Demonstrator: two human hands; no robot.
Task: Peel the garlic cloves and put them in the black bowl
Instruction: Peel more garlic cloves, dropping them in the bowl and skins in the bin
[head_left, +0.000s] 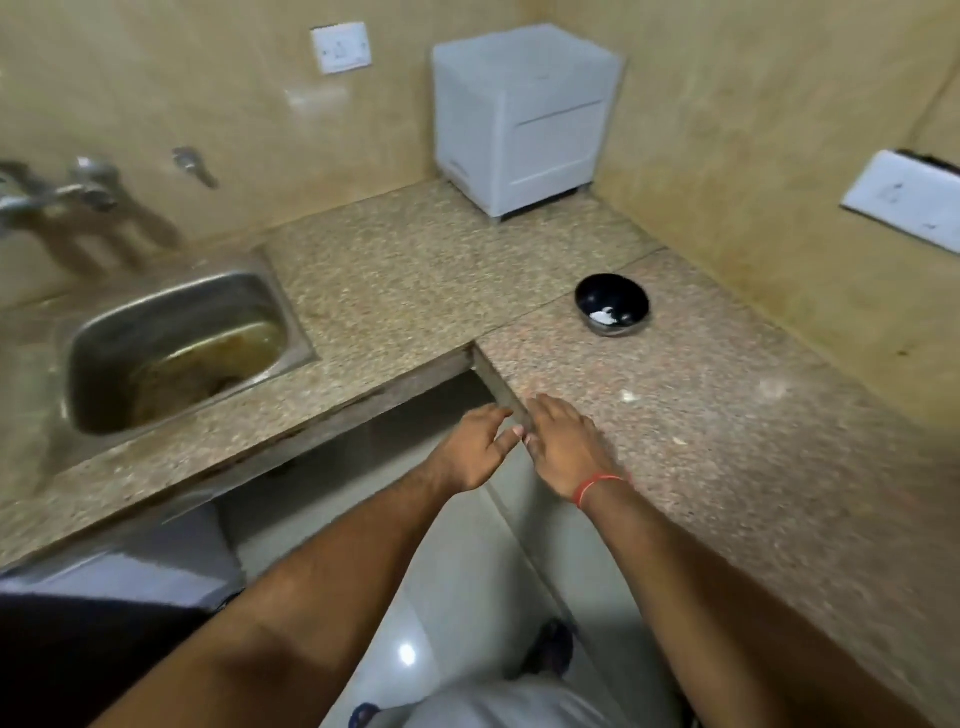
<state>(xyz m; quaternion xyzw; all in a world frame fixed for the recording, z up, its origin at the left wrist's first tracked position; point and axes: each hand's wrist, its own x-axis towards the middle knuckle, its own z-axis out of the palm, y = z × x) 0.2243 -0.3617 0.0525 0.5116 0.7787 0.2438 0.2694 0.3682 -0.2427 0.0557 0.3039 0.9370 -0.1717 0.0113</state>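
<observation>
Granite counter (701, 415): black bowl (612, 304) well beyond both hands (519, 441).

White bits in the black bowl (612, 304) are too small to identify; a blurred tap (57, 195) is cut off at left, a wall plate (906, 200) at right.

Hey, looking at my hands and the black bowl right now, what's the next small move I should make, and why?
Probably reach the right hand toward the pale bit lying on the counter just ahead. Both it and the left hand appear to hold nothing, while the black bowl already holds something white.
</observation>
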